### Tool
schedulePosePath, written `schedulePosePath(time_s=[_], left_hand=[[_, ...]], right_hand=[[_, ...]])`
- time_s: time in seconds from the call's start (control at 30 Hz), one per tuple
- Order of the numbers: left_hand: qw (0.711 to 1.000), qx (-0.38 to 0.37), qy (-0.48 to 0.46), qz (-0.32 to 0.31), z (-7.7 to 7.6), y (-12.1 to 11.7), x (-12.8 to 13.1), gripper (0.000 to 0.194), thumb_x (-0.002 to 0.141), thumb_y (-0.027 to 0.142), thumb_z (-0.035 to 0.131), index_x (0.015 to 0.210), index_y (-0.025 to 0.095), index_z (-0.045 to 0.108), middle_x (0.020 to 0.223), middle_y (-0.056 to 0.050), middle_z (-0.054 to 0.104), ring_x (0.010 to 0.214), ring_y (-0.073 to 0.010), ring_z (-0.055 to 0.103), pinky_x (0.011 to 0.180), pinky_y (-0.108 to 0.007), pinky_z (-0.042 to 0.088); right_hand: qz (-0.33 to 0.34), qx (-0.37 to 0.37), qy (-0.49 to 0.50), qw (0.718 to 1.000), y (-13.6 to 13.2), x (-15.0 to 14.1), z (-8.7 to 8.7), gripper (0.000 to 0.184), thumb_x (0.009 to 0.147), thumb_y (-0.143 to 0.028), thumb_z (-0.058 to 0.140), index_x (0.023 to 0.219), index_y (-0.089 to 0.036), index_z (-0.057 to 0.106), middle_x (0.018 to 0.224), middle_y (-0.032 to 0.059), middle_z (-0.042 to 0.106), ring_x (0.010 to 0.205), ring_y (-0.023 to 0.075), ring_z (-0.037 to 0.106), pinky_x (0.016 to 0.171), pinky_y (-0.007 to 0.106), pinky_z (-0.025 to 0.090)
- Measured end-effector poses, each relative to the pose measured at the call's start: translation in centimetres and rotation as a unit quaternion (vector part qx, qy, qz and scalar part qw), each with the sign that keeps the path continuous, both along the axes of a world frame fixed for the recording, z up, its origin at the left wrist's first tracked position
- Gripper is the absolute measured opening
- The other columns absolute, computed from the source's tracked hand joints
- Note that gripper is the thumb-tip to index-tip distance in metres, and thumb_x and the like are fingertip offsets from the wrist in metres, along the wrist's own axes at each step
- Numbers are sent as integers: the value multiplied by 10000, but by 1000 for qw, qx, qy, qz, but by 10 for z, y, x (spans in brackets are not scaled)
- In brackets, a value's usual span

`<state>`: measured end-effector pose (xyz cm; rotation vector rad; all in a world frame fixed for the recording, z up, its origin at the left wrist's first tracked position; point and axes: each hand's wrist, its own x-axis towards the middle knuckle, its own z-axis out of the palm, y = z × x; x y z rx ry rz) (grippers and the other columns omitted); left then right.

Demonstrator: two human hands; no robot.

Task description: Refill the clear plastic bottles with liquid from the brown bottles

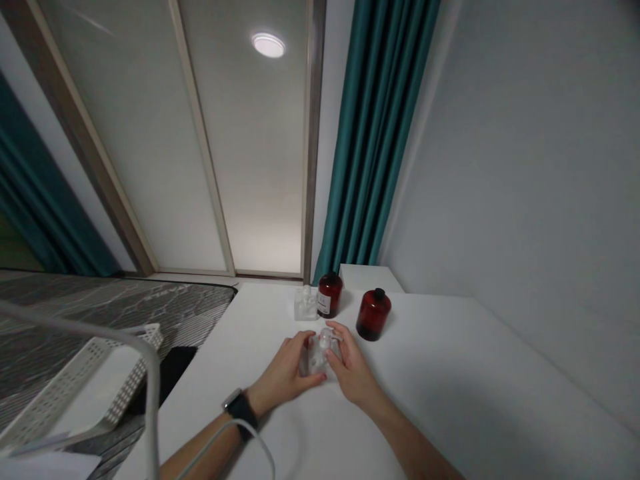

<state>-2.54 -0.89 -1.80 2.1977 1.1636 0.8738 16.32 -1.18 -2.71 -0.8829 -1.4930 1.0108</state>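
Between my two hands is a clear glass bottle (318, 353) with a rounded stopper-like top, just above or on the white table; I cannot tell if it touches. My left hand (290, 365), with a dark watch on the wrist, grips its left side. The fingers of my right hand (350, 363) close round its right side and upper part. Beyond them stands a similar clear bottle (305, 305). Beside it is a dark red-brown bottle (330, 295) with a white label and black cap. Another red-brown bottle (373, 315), black-capped, stands to the right.
The white table (440, 373) meets a pale wall on the right. A white box-like piece (371, 278) stands behind its far edge. At lower left are a white perforated basket (125, 377) and a pale curved tube (153, 400). A thin cable (250, 428) crosses near my left wrist.
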Motion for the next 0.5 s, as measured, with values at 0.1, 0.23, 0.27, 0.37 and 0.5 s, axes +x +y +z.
schedulePosePath(time_s=[0.1, 0.23, 0.27, 0.37, 0.5], left_hand=[[1000, -1, 4, 3, 1, 1, 0, 687, 740, 325, 811, 1311, 206, 448, 1203, -99, 628, 1058, -285, 594, 923, -411, 475], [1000, -6, 5, -3, 3, 1, 0, 677, 740, 350, 814, 1292, 203, 451, 1201, -103, 623, 1058, -287, 592, 918, -413, 475], [1000, -5, 5, -2, 3, 0, 1, 673, 741, 345, 812, 1288, 202, 448, 1201, -105, 620, 1056, -288, 591, 918, -416, 474], [1000, 4, 7, 12, 5, -3, 4, 656, 743, 317, 802, 1276, 198, 438, 1190, -110, 614, 1038, -292, 589, 912, -434, 473], [999, 12, 4, 32, 5, -6, 8, 639, 752, 314, 790, 1269, 192, 435, 1184, -122, 605, 1024, -300, 585, 904, -461, 471]], right_hand=[[-1, -5, 3, 1000, 0, 0, 0, 486, 886, -325, 633, 1352, -260, 513, 1273, 83, 617, 1200, 235, 577, 1070, 411, 432], [26, -19, -3, 999, -2, 1, 1, 522, 905, -295, 596, 1406, -273, 450, 1341, 83, 583, 1255, 232, 548, 1108, 439, 391], [25, -21, -1, 999, -2, -1, 1, 520, 905, -286, 588, 1405, -272, 445, 1354, 84, 575, 1257, 232, 547, 1108, 440, 391], [-15, -21, 5, 1000, -4, -9, -1, 495, 891, -267, 583, 1370, -253, 459, 1318, 87, 596, 1218, 230, 569, 1078, 423, 422], [-57, -22, -10, 998, -5, -18, -3, 491, 896, -233, 542, 1373, -241, 426, 1228, 83, 634, 1151, 222, 600, 1062, 429, 432]])
